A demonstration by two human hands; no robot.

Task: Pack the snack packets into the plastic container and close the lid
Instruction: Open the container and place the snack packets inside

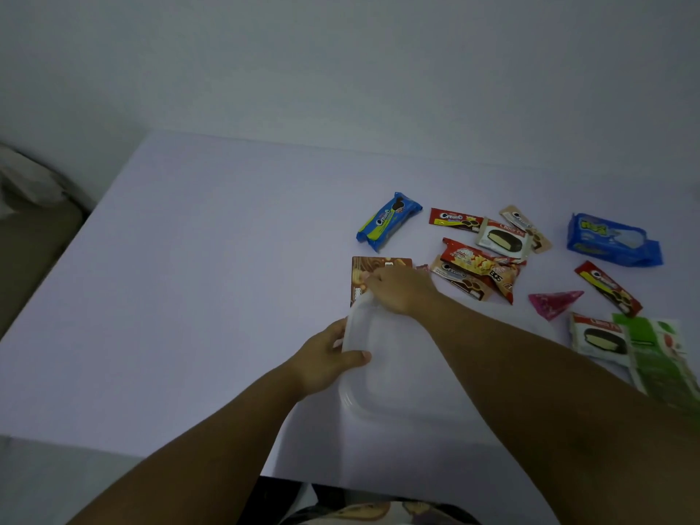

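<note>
Currently, the step in hand appears to be opening the translucent rectangular plastic container (394, 377), which lies on the pale lilac table (189, 297) near the front edge with its clear lid apparently seated. The left hand (325, 358) is closed on the container's 9 o'clock rim, thumb laid over the top. The right hand (401, 289) is curled down on the 12 o'clock corner; whether its fingertips are under the lid lip cannot be told. To do this well, keep the left hand pressing the base flat while the right peels the corner upward, working along the rim rather than yanking, since thin plastic will likely flex and skid. A brown flat snack packet (378, 267) lies touching the container at 12 o'clock, partly under the right hand. The remaining packets lie scattered from 1 to 3 o'clock of the container: a blue cookie packet (388, 221) at 12 o'clock, a red chip packet (481, 265) at 1 o'clock, and a green sachet (659, 354) at 3 o'clock.
</note>
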